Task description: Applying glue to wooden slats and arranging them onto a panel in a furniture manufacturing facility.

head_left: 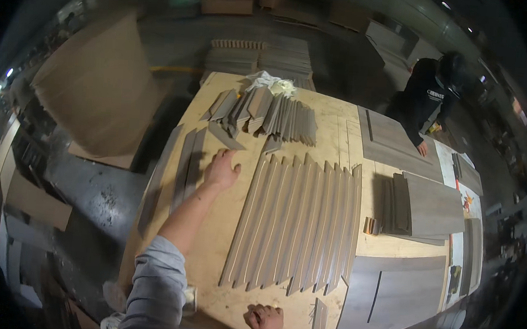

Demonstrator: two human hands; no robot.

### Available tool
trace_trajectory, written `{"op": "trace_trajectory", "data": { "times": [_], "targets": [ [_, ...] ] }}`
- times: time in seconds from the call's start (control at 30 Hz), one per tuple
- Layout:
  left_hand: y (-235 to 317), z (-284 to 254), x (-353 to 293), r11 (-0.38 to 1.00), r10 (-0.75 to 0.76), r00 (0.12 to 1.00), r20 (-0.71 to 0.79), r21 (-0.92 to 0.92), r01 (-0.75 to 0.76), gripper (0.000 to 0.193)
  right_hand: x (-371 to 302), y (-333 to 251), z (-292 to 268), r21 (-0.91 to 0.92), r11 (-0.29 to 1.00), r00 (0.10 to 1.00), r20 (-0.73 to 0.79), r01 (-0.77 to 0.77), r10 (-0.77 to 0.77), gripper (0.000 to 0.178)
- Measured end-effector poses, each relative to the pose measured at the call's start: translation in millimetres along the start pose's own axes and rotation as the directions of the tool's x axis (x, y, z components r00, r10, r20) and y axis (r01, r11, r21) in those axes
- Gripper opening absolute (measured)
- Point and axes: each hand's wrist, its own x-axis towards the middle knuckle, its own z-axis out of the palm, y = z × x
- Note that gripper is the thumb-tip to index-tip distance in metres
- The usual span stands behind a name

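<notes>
Slats (296, 225) lie rightward of left hand (221, 171) (loosely spread, empty); beyond right hand (266, 320), curled, contents unclear.

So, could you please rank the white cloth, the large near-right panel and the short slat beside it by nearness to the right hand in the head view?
1. Short slat: just right of the right hand.
2. Large near-right panel: beyond the slat.
3. White cloth: far ahead.

Grey slats (303, 225) across a pale table (211, 252)
</notes>
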Motion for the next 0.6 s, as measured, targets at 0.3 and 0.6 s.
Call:
{"op": "trace_trajectory", "data": {
  "times": [0.3,0.6],
  "targets": [
    [-33.7,49.3,208.8,0.969,-0.153,0.985,0.080,0.206,0.134,0.071,23.1,-14.9,-8.2,-0.015,0.996,0.996,-0.008,-0.084,0.084,0.031],
    [-22.5,78.1,250.6,0.920,-0.111,0.989,0.097,0.386,0.066,0.077,32.2,-9.1,-14.8,-0.042,0.997,0.998,-0.031,-0.058,0.057,0.037]
  ]
}}
